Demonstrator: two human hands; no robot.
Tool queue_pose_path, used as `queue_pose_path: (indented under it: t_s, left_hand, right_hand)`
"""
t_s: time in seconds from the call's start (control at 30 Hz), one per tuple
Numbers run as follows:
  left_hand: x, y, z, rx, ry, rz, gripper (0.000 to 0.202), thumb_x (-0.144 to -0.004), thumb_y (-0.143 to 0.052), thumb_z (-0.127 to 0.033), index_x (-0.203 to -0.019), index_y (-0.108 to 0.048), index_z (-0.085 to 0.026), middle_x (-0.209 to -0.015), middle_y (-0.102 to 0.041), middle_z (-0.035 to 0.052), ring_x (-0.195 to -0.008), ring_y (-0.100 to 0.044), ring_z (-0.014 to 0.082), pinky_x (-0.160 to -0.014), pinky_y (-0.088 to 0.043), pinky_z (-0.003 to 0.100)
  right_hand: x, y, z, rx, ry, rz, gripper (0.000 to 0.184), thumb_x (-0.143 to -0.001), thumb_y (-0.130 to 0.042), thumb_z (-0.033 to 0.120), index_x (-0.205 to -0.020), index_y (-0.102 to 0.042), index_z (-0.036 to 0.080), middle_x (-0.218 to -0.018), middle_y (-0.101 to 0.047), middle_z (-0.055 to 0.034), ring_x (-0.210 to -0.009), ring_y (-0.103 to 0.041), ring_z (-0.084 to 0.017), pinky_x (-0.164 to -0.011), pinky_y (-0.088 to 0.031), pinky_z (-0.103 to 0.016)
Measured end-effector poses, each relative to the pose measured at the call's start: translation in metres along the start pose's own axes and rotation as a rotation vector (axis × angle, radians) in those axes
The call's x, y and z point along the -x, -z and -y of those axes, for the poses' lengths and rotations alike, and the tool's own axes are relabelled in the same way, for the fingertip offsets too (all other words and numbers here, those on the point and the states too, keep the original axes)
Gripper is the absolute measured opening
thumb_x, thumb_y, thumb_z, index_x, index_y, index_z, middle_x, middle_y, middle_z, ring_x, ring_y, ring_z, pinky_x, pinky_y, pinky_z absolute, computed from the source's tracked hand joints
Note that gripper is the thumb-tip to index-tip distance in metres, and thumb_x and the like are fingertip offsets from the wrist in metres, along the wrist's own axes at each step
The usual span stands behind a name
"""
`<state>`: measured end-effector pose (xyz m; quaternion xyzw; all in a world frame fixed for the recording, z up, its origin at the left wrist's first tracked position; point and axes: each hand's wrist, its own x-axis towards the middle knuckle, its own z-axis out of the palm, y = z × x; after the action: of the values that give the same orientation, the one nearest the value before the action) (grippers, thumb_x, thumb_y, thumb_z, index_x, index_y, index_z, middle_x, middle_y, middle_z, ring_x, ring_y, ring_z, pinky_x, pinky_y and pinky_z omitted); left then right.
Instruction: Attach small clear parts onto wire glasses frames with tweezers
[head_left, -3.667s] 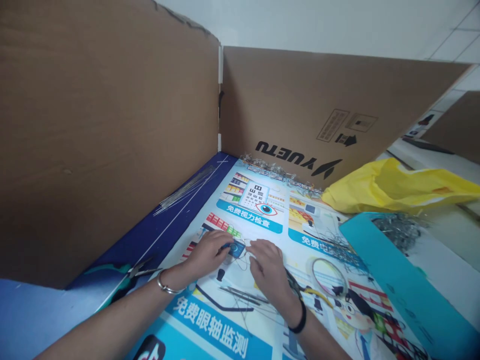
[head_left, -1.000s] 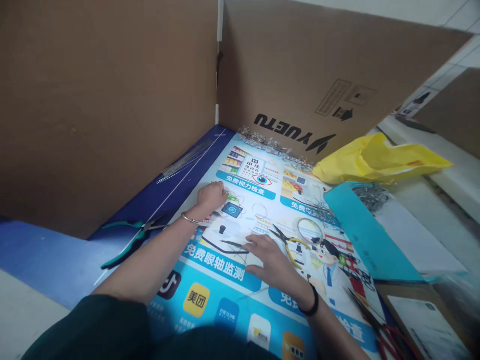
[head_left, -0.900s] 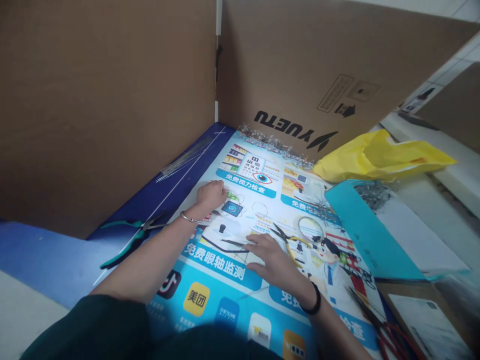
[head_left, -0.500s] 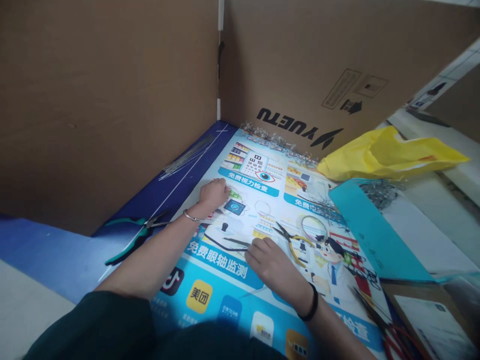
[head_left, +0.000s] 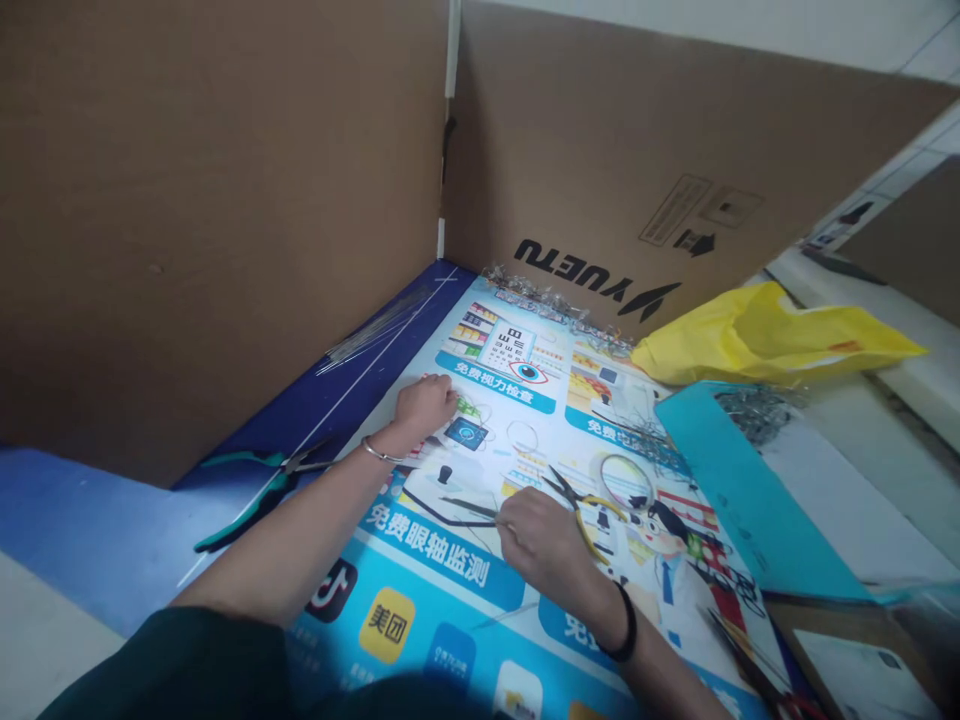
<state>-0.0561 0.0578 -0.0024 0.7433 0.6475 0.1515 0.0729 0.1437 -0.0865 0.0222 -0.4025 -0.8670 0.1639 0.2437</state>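
My left hand is closed in a fist above the printed poster, its knuckles near the picture of an eye chart. Anything inside it is hidden. My right hand is closed too, lower on the poster, fingers curled under. A thin dark pointed strip ends at its fingertips; whether that is a tool or print, I cannot tell. Just right of this hand lie yellow-handled pliers, jaws apart. A wire ring rests beyond them.
Teal-handled cutters lie open at left, near straight wires. Tall cardboard panels stand behind. Wire scraps line the poster's far edge. On the right are a yellow bag, a teal folder and red-handled scissors.
The camera view has tilted up slightly, so the scene sits lower. Both hands stay closed in almost the same places on the poster.
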Motion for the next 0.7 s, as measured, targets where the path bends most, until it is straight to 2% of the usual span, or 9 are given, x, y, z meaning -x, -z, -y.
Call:
queue_pose_path:
  t_s: [0.07, 0.13, 0.23, 0.3, 0.37, 0.43, 0.5, 0.63, 0.7]
  left_hand:
    - [0.0, 0.003, 0.001, 0.023, -0.011, -0.035, 0.019, -0.088, -0.044, -0.031, -0.086, -0.059, -0.018, -0.089, -0.063, 0.0067, -0.084, -0.06, 0.0215, -0.066, -0.043, 0.028]
    - [0.001, 0.008, 0.0, 0.05, -0.019, -0.089, 0.018, -0.089, -0.041, -0.029, -0.094, -0.056, -0.019, -0.096, -0.061, 0.0066, -0.086, -0.059, 0.0197, -0.067, -0.043, 0.027]
    - [0.006, 0.016, -0.005, 0.1, -0.045, -0.172, 0.022, -0.092, -0.036, -0.026, -0.103, -0.052, -0.019, -0.104, -0.058, 0.0071, -0.093, -0.056, 0.0177, -0.075, -0.043, 0.025]
    - [0.014, 0.02, -0.013, 0.235, -0.075, -0.215, 0.019, -0.091, -0.038, -0.026, -0.097, -0.055, -0.02, -0.099, -0.059, 0.0061, -0.089, -0.057, 0.0168, -0.076, -0.043, 0.025]
    - [0.025, 0.022, -0.026, 0.352, -0.136, -0.183, 0.018, -0.09, -0.039, -0.025, -0.09, -0.056, -0.02, -0.092, -0.061, 0.0048, -0.084, -0.057, 0.0163, -0.077, -0.043, 0.026]
    - [0.038, 0.024, -0.041, 0.466, -0.21, -0.079, 0.019, -0.089, -0.04, -0.027, -0.083, -0.058, -0.02, -0.086, -0.062, 0.004, -0.082, -0.057, 0.0164, -0.076, -0.043, 0.026]
    - [0.052, 0.024, -0.055, 0.603, -0.25, 0.119, 0.02, -0.086, -0.043, -0.028, -0.076, -0.058, -0.02, -0.077, -0.062, 0.0016, -0.075, -0.058, 0.0156, -0.07, -0.044, 0.025]
    - [0.075, 0.018, -0.074, 1.007, -0.149, 0.559, 0.024, -0.084, -0.045, -0.037, -0.075, -0.056, -0.018, -0.06, -0.058, -0.0021, -0.053, -0.056, 0.0117, -0.052, -0.041, 0.021]
    - [0.081, 0.014, -0.078, 1.127, -0.052, 0.635, 0.025, -0.082, -0.048, -0.041, -0.082, -0.056, -0.018, -0.054, -0.055, -0.0037, -0.048, -0.055, 0.0113, -0.044, -0.035, 0.019]
  right_hand:
    - [0.004, 0.001, -0.004, -0.277, -0.213, -0.111, 0.013, -0.084, -0.046, 0.018, -0.075, -0.055, 0.021, -0.072, -0.06, -0.002, -0.068, -0.054, -0.014, -0.063, -0.044, -0.027]
    - [0.007, -0.001, -0.007, -0.507, -0.38, -0.171, 0.01, -0.082, -0.051, 0.022, -0.073, -0.055, 0.02, -0.072, -0.061, -0.0013, -0.066, -0.055, -0.013, -0.062, -0.045, -0.027]
    - [0.009, -0.007, -0.011, -0.784, -0.481, -0.295, 0.012, -0.081, -0.054, 0.028, -0.073, -0.055, 0.019, -0.072, -0.062, -0.0014, -0.061, -0.054, -0.012, -0.058, -0.044, -0.026]
    - [0.009, -0.012, -0.014, -0.876, -0.518, -0.315, 0.014, -0.08, -0.056, 0.03, -0.074, -0.056, 0.018, -0.073, -0.063, -0.002, -0.06, -0.055, -0.012, -0.058, -0.043, -0.025]
    - [0.009, -0.015, -0.015, -0.911, -0.544, -0.326, 0.015, -0.08, -0.057, 0.032, -0.074, -0.057, 0.018, -0.073, -0.064, -0.0022, -0.061, -0.055, -0.012, -0.058, -0.043, -0.025]
    - [0.01, -0.017, -0.017, -0.917, -0.571, -0.353, 0.015, -0.079, -0.059, 0.032, -0.074, -0.058, 0.018, -0.072, -0.064, -0.0018, -0.061, -0.055, -0.012, -0.059, -0.043, -0.025]
    - [0.011, -0.018, -0.02, -0.914, -0.597, -0.4, 0.014, -0.077, -0.06, 0.032, -0.074, -0.058, 0.018, -0.068, -0.062, -0.0005, -0.061, -0.054, -0.012, -0.059, -0.042, -0.025]
    - [0.013, -0.021, -0.028, -0.896, -0.612, -0.494, 0.012, -0.078, -0.058, 0.03, -0.074, -0.056, 0.019, -0.059, -0.053, 0.0036, -0.056, -0.048, -0.011, -0.056, -0.04, -0.024]
    - [0.013, -0.021, -0.03, -0.879, -0.609, -0.516, 0.011, -0.078, -0.057, 0.029, -0.074, -0.055, 0.019, -0.058, -0.051, 0.0043, -0.056, -0.046, -0.011, -0.057, -0.039, -0.024]
